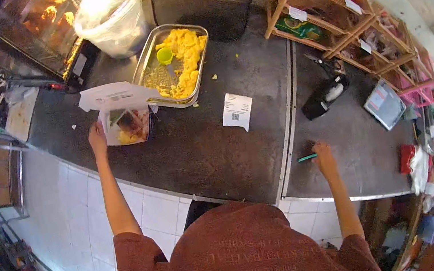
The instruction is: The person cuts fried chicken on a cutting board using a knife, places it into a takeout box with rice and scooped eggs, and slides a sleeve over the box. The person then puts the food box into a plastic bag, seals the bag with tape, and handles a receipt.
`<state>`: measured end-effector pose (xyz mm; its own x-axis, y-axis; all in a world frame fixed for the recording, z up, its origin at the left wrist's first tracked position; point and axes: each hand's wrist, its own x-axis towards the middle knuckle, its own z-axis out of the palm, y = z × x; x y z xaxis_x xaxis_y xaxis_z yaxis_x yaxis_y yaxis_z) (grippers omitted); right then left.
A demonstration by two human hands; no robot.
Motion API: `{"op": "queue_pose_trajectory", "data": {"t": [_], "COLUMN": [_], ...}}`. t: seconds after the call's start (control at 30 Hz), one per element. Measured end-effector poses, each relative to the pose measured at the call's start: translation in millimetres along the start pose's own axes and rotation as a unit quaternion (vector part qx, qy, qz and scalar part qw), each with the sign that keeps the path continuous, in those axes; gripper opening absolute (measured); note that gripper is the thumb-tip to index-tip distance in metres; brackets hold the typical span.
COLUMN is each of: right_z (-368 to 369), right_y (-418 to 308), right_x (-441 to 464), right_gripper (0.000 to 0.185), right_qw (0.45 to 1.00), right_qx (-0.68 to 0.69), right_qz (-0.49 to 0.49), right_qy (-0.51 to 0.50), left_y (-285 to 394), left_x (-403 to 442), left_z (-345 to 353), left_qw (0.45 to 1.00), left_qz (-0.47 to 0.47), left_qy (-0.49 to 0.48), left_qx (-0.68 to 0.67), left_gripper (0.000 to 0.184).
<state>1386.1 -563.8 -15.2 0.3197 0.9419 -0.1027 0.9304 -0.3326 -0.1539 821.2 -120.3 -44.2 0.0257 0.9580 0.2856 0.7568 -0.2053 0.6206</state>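
Note:
At the left of the counter, my left hand point(96, 136) is closed on the left edge of a white paper food box point(139, 137). The box's lid point(120, 94) stands up. Inside lie some yellow food, something green and a dark packet or piece that I cannot make out. Over the right part of the counter, my right hand point(323, 154) is closed around a thin teal stick-like object point(307, 158), its tip pointing left. A printed receipt point(237, 111) lies flat between my hands.
Behind the box sits a metal tray point(205, 70) of yellow food with a lime-green cup point(165, 56) in it. A white bucket point(119, 28) stands beside a lit food case point(44, 26). At right are a black device point(325, 98), a scale-like device point(384, 105) and wooden racks point(335, 33).

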Motion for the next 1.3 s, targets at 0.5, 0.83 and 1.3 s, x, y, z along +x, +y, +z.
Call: {"op": "queue_pose_trajectory", "data": {"t": [0.5,0.83,1.3], "right_z": [6,-8,-6], "right_y": [-194,-207,-193], "right_x": [154,90,34], "right_gripper": [0.047,0.038,0.052], "right_qw": [0.881,0.712,0.446], "right_qx": [0.422,0.648,0.848], "right_qz": [0.205,0.268,0.27], "right_qy": [0.066,-0.032,0.095], "left_y": [87,213,229], "left_x": [-136,-190,-227], "left_z": [13,-1,116], "left_qw": [0.985,0.964,0.876], "left_qz": [-0.035,0.085,0.343], "left_qy": [0.129,-0.061,-0.33], "left_qx": [-0.109,-0.244,-0.077], "left_gripper": [0.027,0.02,0.061]}}
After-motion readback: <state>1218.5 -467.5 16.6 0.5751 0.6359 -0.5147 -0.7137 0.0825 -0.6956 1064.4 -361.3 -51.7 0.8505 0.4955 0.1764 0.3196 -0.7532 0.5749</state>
